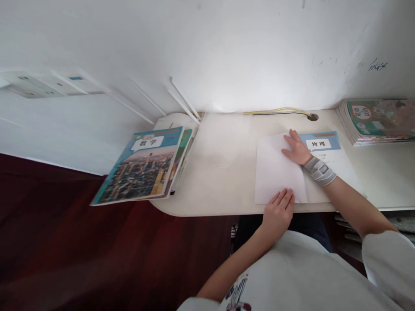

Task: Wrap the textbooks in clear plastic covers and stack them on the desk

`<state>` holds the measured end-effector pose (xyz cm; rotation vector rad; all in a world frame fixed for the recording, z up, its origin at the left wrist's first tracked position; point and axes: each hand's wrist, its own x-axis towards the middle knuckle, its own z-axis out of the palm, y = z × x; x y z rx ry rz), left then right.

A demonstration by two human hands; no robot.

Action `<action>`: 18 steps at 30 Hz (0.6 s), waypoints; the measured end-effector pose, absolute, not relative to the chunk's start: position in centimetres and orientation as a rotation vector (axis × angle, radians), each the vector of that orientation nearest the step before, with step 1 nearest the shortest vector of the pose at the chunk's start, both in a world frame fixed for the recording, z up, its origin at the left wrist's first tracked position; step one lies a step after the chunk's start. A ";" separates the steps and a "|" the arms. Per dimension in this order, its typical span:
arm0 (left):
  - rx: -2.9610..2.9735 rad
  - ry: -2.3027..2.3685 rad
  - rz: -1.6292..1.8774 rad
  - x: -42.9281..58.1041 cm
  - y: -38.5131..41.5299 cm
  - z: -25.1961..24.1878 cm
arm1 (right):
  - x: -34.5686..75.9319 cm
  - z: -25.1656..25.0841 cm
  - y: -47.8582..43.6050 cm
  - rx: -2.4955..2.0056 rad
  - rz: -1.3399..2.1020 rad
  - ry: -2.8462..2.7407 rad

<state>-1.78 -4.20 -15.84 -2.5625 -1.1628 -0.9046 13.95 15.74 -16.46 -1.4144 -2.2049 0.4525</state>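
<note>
A textbook (325, 156) with a blue-topped title page lies open on the desk, its white left page or inside cover (272, 168) spread flat. My right hand (296, 149), with a grey strap round the wrist, rests near the top of the fold, fingers spread over the white side. Lower down, my left hand (279, 209) presses on the bottom edge of that same white side. Its fingers are stretched out and lie flat. Neither hand grasps anything. The right forearm covers part of the title page.
On the left, a stack of textbooks topped by one with a city cover (139, 168) overhangs the rounded desk (223, 172) end. Another book stack (379, 121) stands at the far right by the wall. Yellow and black cables (279, 111) run along the back to a hole (313, 117).
</note>
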 end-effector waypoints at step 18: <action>-2.667 -1.082 -0.780 -1.2 -4.1 -15.8 | 12.6 -15.7 14.4 -1.459 0.310 -2.419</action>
